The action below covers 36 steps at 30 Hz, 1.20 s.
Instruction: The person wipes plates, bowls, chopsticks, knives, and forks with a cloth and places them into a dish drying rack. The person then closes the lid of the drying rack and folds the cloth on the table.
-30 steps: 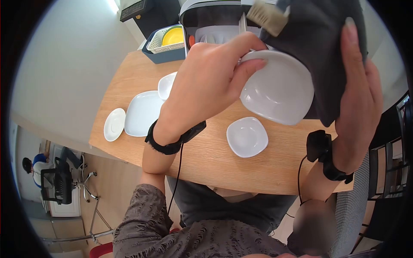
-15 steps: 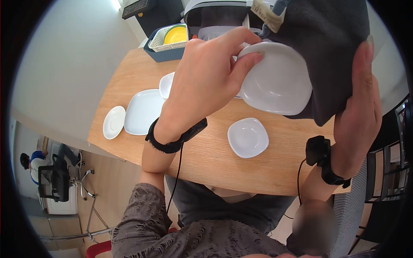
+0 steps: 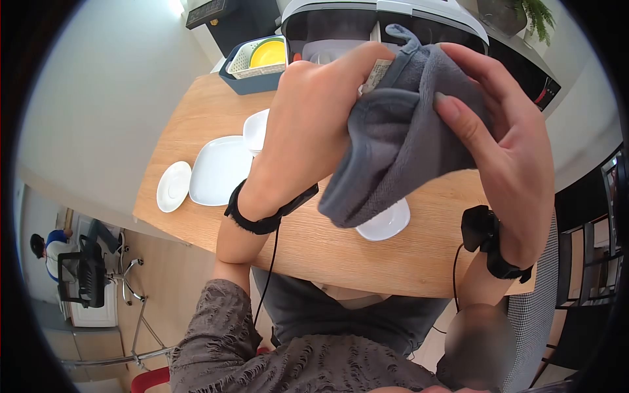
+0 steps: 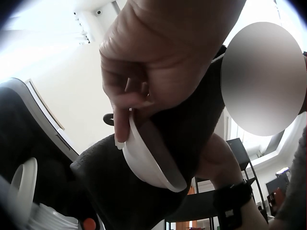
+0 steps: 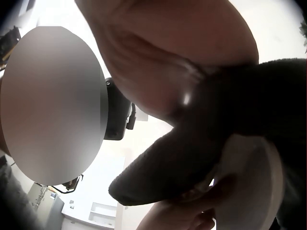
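Observation:
My left hand [image 3: 311, 128] pinches the rim of a white bowl [image 4: 146, 160], which hangs tilted below the fingers in the left wrist view. A grey towel [image 3: 400, 147] with a hanging loop and a white label drapes over that bowl and hides it in the head view. My right hand [image 3: 517, 147] grips the towel, thumb on the near face and fingers behind. Beneath the towel, a second white bowl [image 3: 386, 224] rests on the wooden table [image 3: 314, 242], partly covered from sight.
To the left on the table are a white square plate [image 3: 219, 173], a small white saucer [image 3: 173, 187] and another white bowl [image 3: 254, 131]. A blue bin [image 3: 255, 85] holds a white basket and yellow bowl. Behind stands an open-fronted dark appliance [image 3: 327, 26]. A person sits far left.
My right hand has swung the towel leftward across the held bowl, covering it from the head view. The thumb now lies over the towel's near face. The left hand keeps its pinch on the rim.

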Available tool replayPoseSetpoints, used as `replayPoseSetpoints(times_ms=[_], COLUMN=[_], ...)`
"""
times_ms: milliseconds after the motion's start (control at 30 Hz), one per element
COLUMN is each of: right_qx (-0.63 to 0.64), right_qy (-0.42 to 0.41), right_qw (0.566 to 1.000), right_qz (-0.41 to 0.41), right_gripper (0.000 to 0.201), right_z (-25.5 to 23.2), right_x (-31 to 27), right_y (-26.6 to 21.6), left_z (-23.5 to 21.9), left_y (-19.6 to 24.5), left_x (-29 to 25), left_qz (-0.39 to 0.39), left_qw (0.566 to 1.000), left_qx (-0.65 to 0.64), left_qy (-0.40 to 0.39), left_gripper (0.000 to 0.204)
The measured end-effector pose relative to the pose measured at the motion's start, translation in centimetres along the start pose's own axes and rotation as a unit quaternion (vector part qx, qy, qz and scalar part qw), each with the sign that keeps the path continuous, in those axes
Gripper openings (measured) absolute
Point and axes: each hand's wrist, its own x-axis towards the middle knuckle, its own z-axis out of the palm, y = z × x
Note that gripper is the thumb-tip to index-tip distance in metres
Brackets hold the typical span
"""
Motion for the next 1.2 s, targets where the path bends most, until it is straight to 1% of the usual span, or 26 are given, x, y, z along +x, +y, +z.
replayPoseSetpoints(times_ms=[33,67,133,167,233,300,367,433,467,533,567,600,633,667,700,733,767,800,867,900,967,1067,1200], right_qx=[-0.010,-0.010,0.003,0.002,-0.056,-0.075,-0.093,-0.105,-0.104,-0.098,-0.097,-0.127,-0.157,-0.157,-0.143,-0.130,-0.126,-0.126,-0.101,-0.115,-0.112,-0.119,-0.117], right_qy=[-0.021,-0.022,-0.090,-0.091,-0.070,-0.056,-0.042,-0.014,-0.015,0.010,0.010,0.027,0.044,0.042,0.056,0.069,0.095,0.094,0.164,0.155,0.150,0.133,0.112], right_qw=[1.000,1.000,0.996,0.996,0.996,0.996,0.995,0.994,0.994,0.995,0.995,0.992,0.987,0.987,0.988,0.989,0.987,0.987,0.979,0.979,0.981,0.982,0.986], right_qz=[0.006,0.005,0.021,0.021,-0.017,-0.015,-0.011,-0.031,-0.031,0.004,0.004,0.001,-0.002,-0.003,-0.003,-0.001,-0.017,-0.017,-0.068,-0.060,-0.057,-0.054,-0.048], right_gripper=[0.041,0.041,0.040,0.040,0.034,0.031,0.028,0.022,0.022,0.019,0.019,0.018,0.017,0.017,0.017,0.017,0.020,0.020,0.023,0.026,0.026,0.026,0.026], right_z=[-0.2,-0.4,-0.8,-0.8,-0.6,-0.5,-0.2,0.3,0.6,1.0,1.1,1.1,1.2,1.2,1.1,1.0,1.0,1.2,1.5,1.5,1.7,1.6,1.4], right_x=[0.2,0.3,0.5,0.5,0.2,0.3,0.3,0.5,0.6,0.8,0.8,0.9,0.9,0.9,0.7,0.6,0.5,0.6,0.8,0.7,0.9,1.1,1.0], right_y=[0.0,0.2,0.6,0.7,0.9,0.7,0.7,0.9,0.8,0.5,0.6,0.8,0.8,0.5,0.1,-0.1,0.0,0.2,0.4,0.1,0.9,1.2,1.3], left_z=[-0.2,-0.3,0.6,0.9,0.9,0.8,0.2,-0.3,-0.5,-0.3,-0.2,-0.4,-0.5,-0.7,-0.8,-0.7,-0.9,-1.2,-2.1,-1.9,-1.0,-0.8,-0.6], left_y=[0.2,0.3,-0.2,-0.4,-0.3,0.2,1.5,1.8,1.9,1.5,1.3,1.2,1.2,1.3,1.3,1.5,1.6,1.9,2.7,2.5,2.1,1.7,1.7], left_x=[0.0,-0.1,-0.4,-0.5,-0.5,-0.6,-0.9,-1.0,-1.1,-1.0,-1.0,-1.0,-0.9,-0.8,-0.8,-0.8,-0.8,-0.8,-0.8,-0.9,-1.1,-1.0,-1.2], left_qz=[0.020,0.040,0.031,0.022,0.032,0.042,-0.010,-0.010,-0.012,-0.007,-0.002,-0.003,-0.028,-0.052,-0.053,-0.053,-0.052,-0.054,-0.087,-0.087,-0.085,-0.088,-0.081], left_qw=[0.999,0.997,0.998,0.998,0.998,0.996,0.998,0.998,0.998,0.998,0.998,0.998,0.999,0.999,0.999,0.998,0.998,0.998,0.992,0.992,0.995,0.994,0.995], left_qx=[0.031,0.063,0.040,0.017,0.035,0.052,0.061,0.061,0.061,0.056,0.049,0.051,0.025,-0.001,-0.002,-0.021,-0.041,-0.041,-0.067,-0.066,-0.039,-0.027,-0.038], left_qy=[0.013,0.027,0.038,0.048,0.051,0.053,0.016,0.006,-0.002,0.015,0.031,0.031,0.011,-0.008,-0.007,-0.014,-0.021,-0.020,-0.063,-0.063,-0.038,-0.053,-0.044], left_gripper=[0.030,0.029,0.028,0.027,0.024,0.021,0.015,0.015,0.015,0.015,0.016,0.016,0.018,0.022,0.022,0.029,0.036,0.036,0.045,0.045,0.047,0.048,0.047])
